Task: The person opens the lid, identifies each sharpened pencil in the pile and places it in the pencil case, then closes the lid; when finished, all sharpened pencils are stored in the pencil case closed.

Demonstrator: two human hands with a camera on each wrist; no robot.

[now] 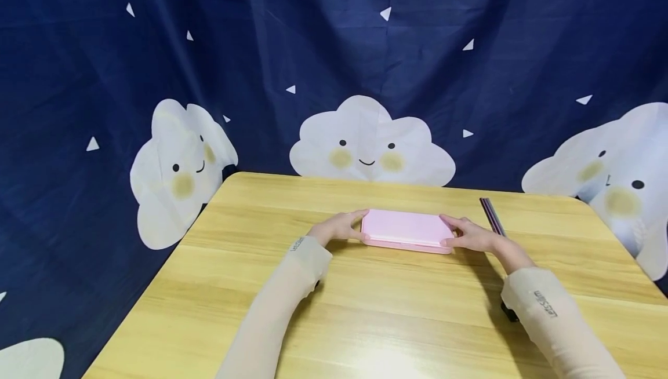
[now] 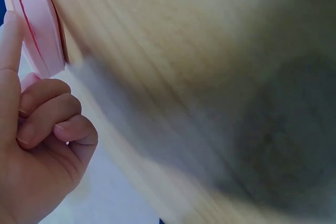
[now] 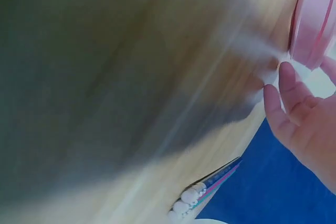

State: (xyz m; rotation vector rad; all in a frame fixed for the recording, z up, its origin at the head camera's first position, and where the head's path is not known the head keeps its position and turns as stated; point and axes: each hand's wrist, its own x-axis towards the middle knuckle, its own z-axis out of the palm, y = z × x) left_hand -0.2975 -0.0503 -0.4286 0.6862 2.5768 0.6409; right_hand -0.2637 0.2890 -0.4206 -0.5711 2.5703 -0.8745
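A flat pink pencil case [image 1: 404, 227] lies lengthwise across the table, its lid down, with a darker pink seam along its side [image 2: 39, 22]. My left hand [image 1: 338, 227] grips the left end between the thumb at the near edge and a finger at the far corner. In the left wrist view the other fingers curl into the palm. At the opposite end, my right hand [image 1: 474, 235] holds the case the same way, thumb in front and finger behind. Whatever the case contains is hidden.
Several slim pens [image 1: 492, 215] lie together just right of my right hand, white rounded ends [image 3: 186, 200] showing in the right wrist view. The light wooden table [image 1: 396, 303] ends at a dark blue curtain [image 1: 334, 37] with smiling clouds.
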